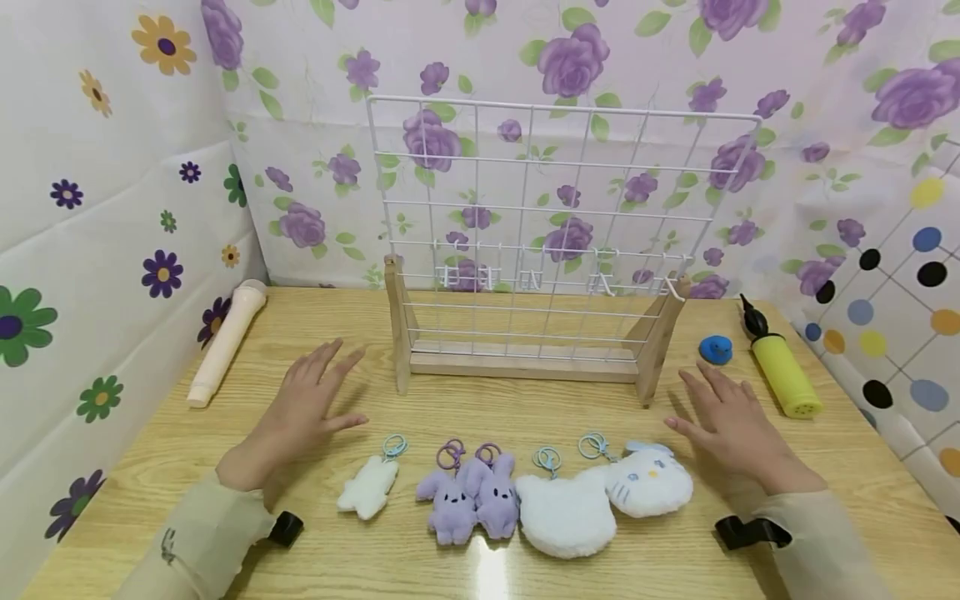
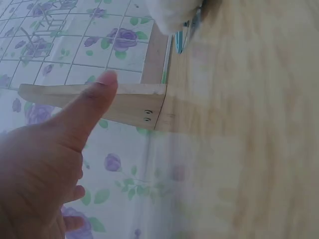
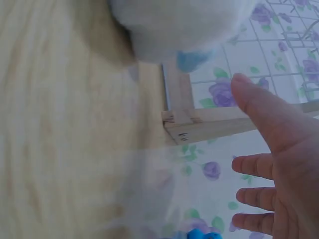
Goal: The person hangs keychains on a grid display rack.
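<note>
My left hand (image 1: 303,404) is held over the table with fingers spread and nothing in it. Nearest to it lies a small white plush keychain (image 1: 369,487) with a blue ring. My right hand (image 1: 731,425), likewise spread, holds nothing; beside it is a white cat-face plush keychain (image 1: 651,482) with a blue bow. Between the hands lie two purple bunny plush keychains (image 1: 452,507) and a larger white plush keychain (image 1: 566,512), seen from its plain side. Behind them stands a white wire grid rack (image 1: 525,204) on wooden feet (image 1: 655,354), with several hooks (image 1: 602,283) on it.
A pale, microphone-shaped tube (image 1: 228,342) lies at the table's left edge. On the right are a small blue toy (image 1: 716,350) and a yellow hand pump (image 1: 783,375) with a black nozzle. Flowered cloth (image 1: 315,150) hangs behind the rack, and patterned cloth covers both sides.
</note>
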The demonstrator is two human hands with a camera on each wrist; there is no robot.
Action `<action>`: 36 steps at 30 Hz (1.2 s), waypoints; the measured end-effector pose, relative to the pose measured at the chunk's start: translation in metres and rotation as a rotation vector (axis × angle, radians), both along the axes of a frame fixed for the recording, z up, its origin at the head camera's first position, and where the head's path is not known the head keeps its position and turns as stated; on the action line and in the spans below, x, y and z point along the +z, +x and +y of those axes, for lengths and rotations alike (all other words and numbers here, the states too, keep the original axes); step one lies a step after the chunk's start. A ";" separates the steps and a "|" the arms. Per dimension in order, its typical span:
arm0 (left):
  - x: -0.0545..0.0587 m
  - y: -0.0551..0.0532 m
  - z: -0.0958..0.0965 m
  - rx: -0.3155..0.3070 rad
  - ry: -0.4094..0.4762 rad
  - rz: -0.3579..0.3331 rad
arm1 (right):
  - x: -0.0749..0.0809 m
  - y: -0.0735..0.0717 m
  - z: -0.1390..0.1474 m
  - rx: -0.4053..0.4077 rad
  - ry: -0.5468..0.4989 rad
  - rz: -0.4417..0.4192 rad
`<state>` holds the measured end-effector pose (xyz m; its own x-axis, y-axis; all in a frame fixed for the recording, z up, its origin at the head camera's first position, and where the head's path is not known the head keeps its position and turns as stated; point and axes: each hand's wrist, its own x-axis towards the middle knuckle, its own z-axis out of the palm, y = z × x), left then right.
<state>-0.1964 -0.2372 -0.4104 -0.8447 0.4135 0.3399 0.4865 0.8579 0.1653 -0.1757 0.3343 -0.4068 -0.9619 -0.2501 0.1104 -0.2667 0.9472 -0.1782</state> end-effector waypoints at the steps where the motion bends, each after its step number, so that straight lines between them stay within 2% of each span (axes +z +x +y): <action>1: 0.001 -0.001 0.001 -0.009 0.011 0.016 | 0.002 0.000 0.000 -0.003 -0.003 -0.004; 6: 0.003 -0.005 0.003 -0.038 0.073 0.077 | 0.016 0.003 -0.002 -0.006 -0.026 -0.027; 12: 0.008 -0.009 0.009 -0.069 0.210 0.096 | 0.037 0.007 -0.007 0.002 -0.040 -0.056; 18: 0.012 -0.014 0.014 -0.056 0.359 0.017 | 0.048 0.011 -0.013 0.018 -0.033 -0.034; 26: 0.019 -0.025 0.021 -0.059 0.568 -0.044 | 0.061 0.021 -0.025 0.061 -0.071 0.043; 30: 0.020 -0.031 0.024 -0.058 0.648 -0.104 | 0.065 0.025 -0.032 0.078 -0.097 0.069; 36: 0.020 -0.038 0.032 -0.098 0.739 -0.201 | 0.066 0.027 -0.046 0.142 -0.135 0.102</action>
<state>-0.2345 -0.2054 -0.3907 -0.8907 0.2148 0.4007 0.4545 0.4454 0.7714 -0.1484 0.2886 -0.3412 -0.9002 -0.3586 0.2470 -0.4189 0.8681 -0.2662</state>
